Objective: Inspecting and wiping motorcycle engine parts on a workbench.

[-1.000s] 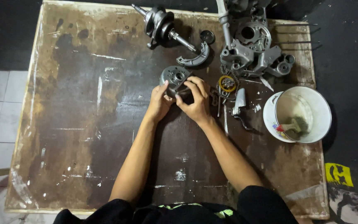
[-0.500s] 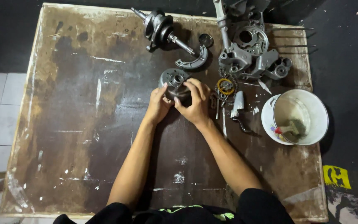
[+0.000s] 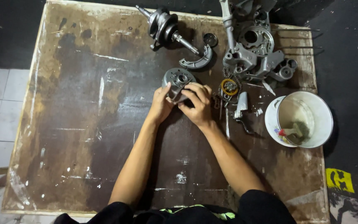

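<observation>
While clasped from both sides, round grey flywheel (image 3: 179, 81) lying flat on stained counter (image 3: 83, 124), hubbed face up toward the camera, no long axis to tell. Left hand (image 3: 160, 103) closed on its near-left rim; right hand (image 3: 197, 103) curled over its near-right edge, grip clamped. Right of flywheel: brass-coloured gear (image 3: 229, 87), then white bucket (image 3: 307, 120) holding dark dregs and a brush (image 3: 291, 132). Beyond flywheel: crankshaft (image 3: 164, 28), engine casing (image 3: 255, 54).
</observation>
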